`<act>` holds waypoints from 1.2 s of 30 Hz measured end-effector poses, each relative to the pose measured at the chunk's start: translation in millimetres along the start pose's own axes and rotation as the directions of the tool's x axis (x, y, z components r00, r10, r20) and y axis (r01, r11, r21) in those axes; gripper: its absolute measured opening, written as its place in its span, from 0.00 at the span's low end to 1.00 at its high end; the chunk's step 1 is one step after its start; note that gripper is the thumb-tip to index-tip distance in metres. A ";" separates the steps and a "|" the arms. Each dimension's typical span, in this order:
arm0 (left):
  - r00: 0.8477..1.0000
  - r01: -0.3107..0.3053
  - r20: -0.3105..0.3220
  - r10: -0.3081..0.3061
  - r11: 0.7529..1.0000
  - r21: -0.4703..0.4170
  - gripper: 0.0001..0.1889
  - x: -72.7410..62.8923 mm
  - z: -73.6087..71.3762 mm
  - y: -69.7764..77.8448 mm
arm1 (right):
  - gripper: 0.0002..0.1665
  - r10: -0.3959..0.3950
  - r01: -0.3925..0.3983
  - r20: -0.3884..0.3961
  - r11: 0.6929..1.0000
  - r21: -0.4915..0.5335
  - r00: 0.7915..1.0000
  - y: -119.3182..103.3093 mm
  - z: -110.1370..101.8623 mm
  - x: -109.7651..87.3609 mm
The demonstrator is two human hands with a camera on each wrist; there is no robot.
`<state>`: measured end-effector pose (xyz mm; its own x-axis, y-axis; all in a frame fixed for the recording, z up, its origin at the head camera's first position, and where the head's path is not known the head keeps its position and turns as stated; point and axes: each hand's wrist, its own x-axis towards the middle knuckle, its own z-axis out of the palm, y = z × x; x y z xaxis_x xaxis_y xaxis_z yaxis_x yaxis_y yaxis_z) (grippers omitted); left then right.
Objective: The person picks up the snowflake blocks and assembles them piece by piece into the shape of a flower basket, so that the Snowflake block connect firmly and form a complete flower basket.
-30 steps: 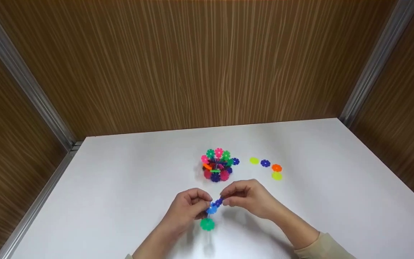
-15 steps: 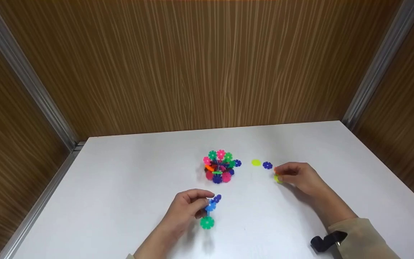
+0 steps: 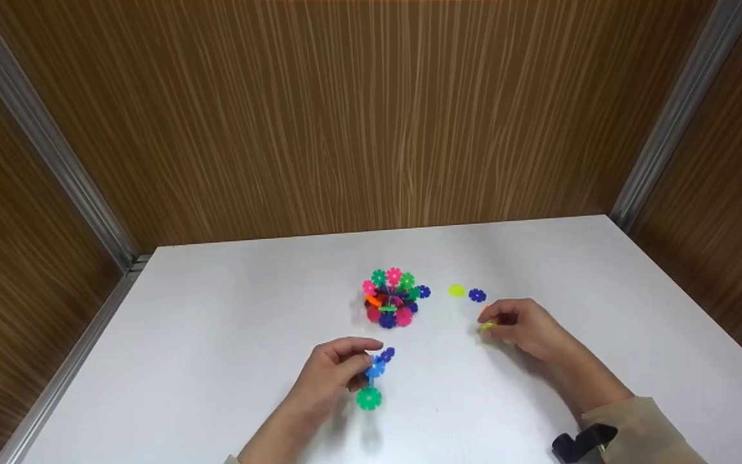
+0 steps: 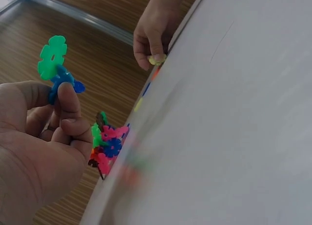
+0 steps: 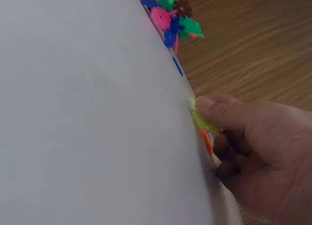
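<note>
My left hand [image 3: 339,370] pinches a small chain of joined snowflake discs above the table. In it, a light blue disc [image 3: 375,367] sits at the fingertips, a dark blue disc [image 3: 388,354] sticks out above, and a green disc [image 3: 369,398] hangs below. Over on the right, my right hand [image 3: 529,327] pinches a yellow disc [image 5: 202,119] by its edge, tilted up at the tabletop. An orange disc [image 5: 206,141] lies right by those fingers, mostly covered by them in the head view.
A many-coloured cluster of joined discs [image 3: 389,299] stands mid-table. To its right lie a loose yellow disc [image 3: 456,290] and a dark blue disc [image 3: 477,295]. Wood-grain panels [image 3: 371,116] wall the back and sides of the white table [image 3: 229,322].
My right hand has left the chain and moved right to the loose discs. It has taken hold of the yellow one and drawn it slightly left. The left hand keeps its place.
</note>
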<state>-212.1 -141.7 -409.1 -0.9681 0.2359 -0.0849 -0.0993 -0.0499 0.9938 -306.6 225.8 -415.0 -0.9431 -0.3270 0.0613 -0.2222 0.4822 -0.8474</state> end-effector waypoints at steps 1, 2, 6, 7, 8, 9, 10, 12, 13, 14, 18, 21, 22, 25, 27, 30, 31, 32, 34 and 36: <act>1.000 0.008 -0.003 -0.008 1.000 0.002 0.14 0.2 0.2 -0.2 | 0.12 -0.004 0.004 0.017 1.000 0.024 1.000 -6.7 5.1 -1.3; 1.000 0.016 -0.006 -0.016 1.000 0.006 0.14 0.4 0.4 -0.3 | 0.12 -0.008 0.006 0.037 0.999 0.049 0.999 -14.3 10.8 -2.3; 0.999 0.047 -0.016 -0.047 0.999 0.024 0.13 -0.1 2.0 0.6 | 0.12 -0.053 0.033 0.145 0.991 0.132 0.988 -46.9 38.3 -5.0; 0.999 0.052 -0.017 -0.052 0.998 0.031 0.12 -0.3 2.3 0.7 | 0.12 -0.064 0.037 0.167 0.986 0.160 0.984 -54.0 45.3 -5.0; 0.998 0.055 -0.017 -0.055 0.998 0.037 0.12 -0.6 2.8 0.9 | 0.12 -0.072 0.038 0.182 0.982 0.184 0.981 -60.4 51.9 -4.9; 0.998 0.058 -0.017 -0.057 0.998 0.040 0.12 -0.7 3.2 0.9 | 0.13 -0.076 0.036 0.190 0.977 0.208 0.979 -65.5 57.9 -4.9; 0.998 0.058 -0.015 -0.058 0.997 0.044 0.12 -0.8 3.5 0.9 | 0.13 -0.081 0.034 0.194 0.972 0.233 0.978 -69.9 63.4 -5.0; 0.998 0.057 -0.009 -0.057 0.997 0.047 0.11 -0.7 4.0 0.4 | 0.14 -0.084 0.029 0.193 0.962 0.273 0.978 -75.5 72.1 -5.3; 0.998 0.057 -0.006 -0.057 0.997 0.050 0.11 -0.6 4.2 0.1 | 0.14 -0.086 0.028 0.191 0.958 0.287 0.978 -76.8 75.3 -5.6; 0.998 0.057 -0.003 -0.057 0.997 0.050 0.11 -0.6 4.5 -0.2 | 0.14 -0.088 0.028 0.192 0.954 0.298 0.977 -77.8 77.9 -6.3; 0.999 0.050 0.011 -0.051 0.997 0.056 0.11 -0.1 5.1 -0.6 | 0.13 -0.117 0.046 0.203 0.945 0.325 0.972 -78.5 83.3 -9.0; 0.999 0.028 0.022 -0.029 0.998 0.062 0.10 -0.2 4.6 -1.1 | 0.15 -0.135 0.061 0.206 0.941 0.332 0.969 -77.8 85.2 -10.2; 1.000 0.018 0.024 -0.020 0.998 0.062 0.10 -0.3 4.5 -1.3 | 0.15 -0.137 0.063 0.205 0.941 0.331 0.969 -77.7 85.6 -10.5; 1.000 0.000 0.030 -0.002 0.998 0.060 0.10 -0.8 3.8 -1.9 | 0.17 -0.130 0.060 0.202 0.945 0.321 0.971 -77.2 86.6 -10.7; 0.999 0.000 0.032 -0.002 0.998 0.061 0.10 -1.0 3.2 -1.9 | 0.16 -0.123 0.053 0.207 0.947 0.316 0.971 -76.6 86.8 -10.6; 0.999 0.004 0.046 -0.007 0.998 0.065 0.09 -1.8 2.6 -1.6 | 0.18 -0.124 0.047 0.235 0.950 0.308 0.964 -75.6 87.0 -10.4; 0.999 0.005 0.051 -0.009 0.998 0.068 0.09 -1.9 2.3 -1.6 | 0.18 -0.126 0.045 0.246 0.950 0.309 0.961 -75.3 87.2 -10.3; 0.998 0.005 0.056 -0.010 0.997 0.071 0.09 -1.8 2.0 -1.7 | 0.19 -0.130 0.045 0.257 0.949 0.311 0.958 -74.9 87.4 -10.3; 0.997 0.007 0.070 -0.013 0.997 0.080 0.09 -1.9 1.3 -1.7 | 0.19 -0.137 0.047 0.271 0.948 0.314 0.953 -74.2 87.9 -10.3; 0.996 0.013 0.084 -0.020 0.996 0.085 0.10 -1.6 0.4 -1.8 | 0.19 -0.135 0.043 0.271 0.946 0.320 0.953 -73.8 88.2 -10.3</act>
<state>-210.2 -141.6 -410.8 -0.9433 0.3172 -0.0983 -0.0917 0.0355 0.9951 -258.6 121.9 -399.7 -0.8018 -0.5968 0.0298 -0.1716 0.1821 -0.9682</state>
